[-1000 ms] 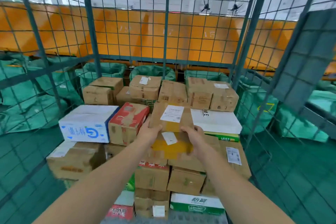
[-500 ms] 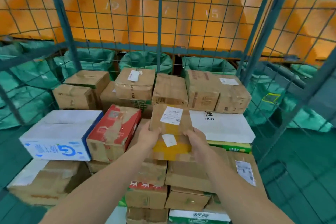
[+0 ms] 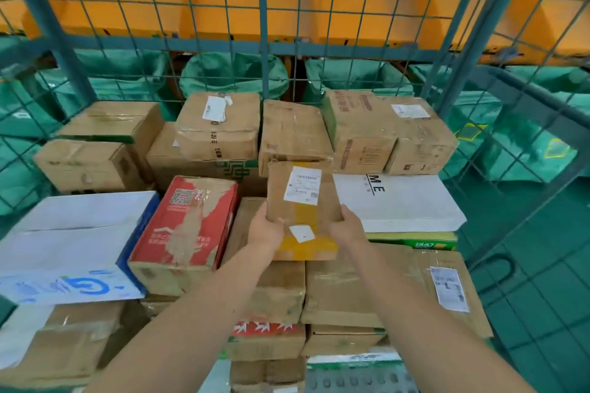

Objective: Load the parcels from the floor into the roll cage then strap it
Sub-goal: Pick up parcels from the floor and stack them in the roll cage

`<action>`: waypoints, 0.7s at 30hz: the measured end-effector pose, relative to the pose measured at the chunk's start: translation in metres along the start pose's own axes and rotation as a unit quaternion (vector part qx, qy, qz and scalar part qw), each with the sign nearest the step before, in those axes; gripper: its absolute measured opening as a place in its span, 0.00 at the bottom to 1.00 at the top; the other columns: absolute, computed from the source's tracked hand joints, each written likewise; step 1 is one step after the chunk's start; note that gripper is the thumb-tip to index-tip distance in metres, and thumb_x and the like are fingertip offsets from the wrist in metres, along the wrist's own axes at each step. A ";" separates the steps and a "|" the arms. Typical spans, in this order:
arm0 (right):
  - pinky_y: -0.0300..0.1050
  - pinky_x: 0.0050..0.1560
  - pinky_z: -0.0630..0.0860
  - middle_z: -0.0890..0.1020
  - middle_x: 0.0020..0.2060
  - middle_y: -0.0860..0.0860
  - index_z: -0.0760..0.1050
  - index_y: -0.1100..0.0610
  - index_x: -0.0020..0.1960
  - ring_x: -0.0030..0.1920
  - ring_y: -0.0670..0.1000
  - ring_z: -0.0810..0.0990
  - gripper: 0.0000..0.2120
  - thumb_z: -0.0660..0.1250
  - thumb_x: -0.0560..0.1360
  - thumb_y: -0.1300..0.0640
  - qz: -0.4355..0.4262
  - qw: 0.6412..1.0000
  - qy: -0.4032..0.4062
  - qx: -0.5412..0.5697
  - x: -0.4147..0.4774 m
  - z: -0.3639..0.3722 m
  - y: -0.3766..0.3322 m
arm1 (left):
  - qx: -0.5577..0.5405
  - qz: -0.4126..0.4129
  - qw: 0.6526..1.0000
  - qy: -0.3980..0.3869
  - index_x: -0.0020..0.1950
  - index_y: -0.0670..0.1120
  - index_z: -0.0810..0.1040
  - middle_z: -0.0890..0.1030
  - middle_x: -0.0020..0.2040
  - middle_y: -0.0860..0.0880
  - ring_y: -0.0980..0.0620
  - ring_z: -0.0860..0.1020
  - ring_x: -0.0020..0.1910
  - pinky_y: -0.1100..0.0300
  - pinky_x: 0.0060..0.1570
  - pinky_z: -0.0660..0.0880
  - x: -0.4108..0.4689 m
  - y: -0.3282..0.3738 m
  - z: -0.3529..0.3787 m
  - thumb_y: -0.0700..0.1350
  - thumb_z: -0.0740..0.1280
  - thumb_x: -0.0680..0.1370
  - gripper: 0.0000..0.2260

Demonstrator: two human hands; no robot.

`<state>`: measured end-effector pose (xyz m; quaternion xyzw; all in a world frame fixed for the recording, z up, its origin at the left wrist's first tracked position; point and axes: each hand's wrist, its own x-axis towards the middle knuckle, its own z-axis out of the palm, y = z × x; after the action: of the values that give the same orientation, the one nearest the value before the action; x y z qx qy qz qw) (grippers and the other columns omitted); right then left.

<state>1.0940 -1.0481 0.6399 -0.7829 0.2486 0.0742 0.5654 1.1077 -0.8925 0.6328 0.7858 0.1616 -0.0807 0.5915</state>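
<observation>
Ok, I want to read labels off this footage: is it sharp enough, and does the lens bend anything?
Head view: the held parcel has a soft, unreadable label; tape on the red box glares; roll cage bars lean toward the edges.

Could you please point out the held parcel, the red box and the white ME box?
held parcel [image 3: 305,215]: head view, top face below the label
red box [image 3: 188,223]: head view, middle of its top face
white ME box [image 3: 399,204]: head view, blank top face
</observation>
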 end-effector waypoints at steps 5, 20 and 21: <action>0.50 0.66 0.74 0.76 0.68 0.52 0.66 0.56 0.75 0.65 0.55 0.75 0.28 0.65 0.76 0.59 -0.025 0.997 0.016 -0.072 0.013 0.000 -0.002 | -0.007 0.007 1.000 -0.002 0.70 0.49 0.72 0.79 0.62 0.49 0.51 0.75 0.55 0.59 0.56 0.71 0.016 0.001 0.004 0.37 0.63 0.81 0.18; 0.52 0.72 0.63 0.58 0.79 0.55 0.49 0.53 0.82 0.77 0.59 0.61 0.35 0.63 0.81 0.47 0.008 0.999 0.018 -0.043 -0.038 -0.028 0.008 | 0.024 0.031 0.998 0.042 0.72 0.45 0.69 0.75 0.67 0.47 0.44 0.75 0.63 0.56 0.54 0.69 -0.026 0.023 0.010 0.45 0.64 0.81 0.20; 0.53 0.73 0.63 0.58 0.79 0.56 0.50 0.53 0.81 0.77 0.58 0.61 0.34 0.63 0.81 0.47 0.002 0.999 0.025 -0.022 -0.045 -0.034 0.011 | 0.031 0.052 0.997 0.054 0.71 0.47 0.71 0.75 0.66 0.48 0.45 0.75 0.63 0.54 0.58 0.68 -0.037 0.025 0.013 0.46 0.64 0.80 0.19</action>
<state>1.0445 -1.0683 0.6603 -0.7960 0.2629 0.0609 0.5418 1.0832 -0.9170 0.6634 0.8142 0.1493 -0.0124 0.5610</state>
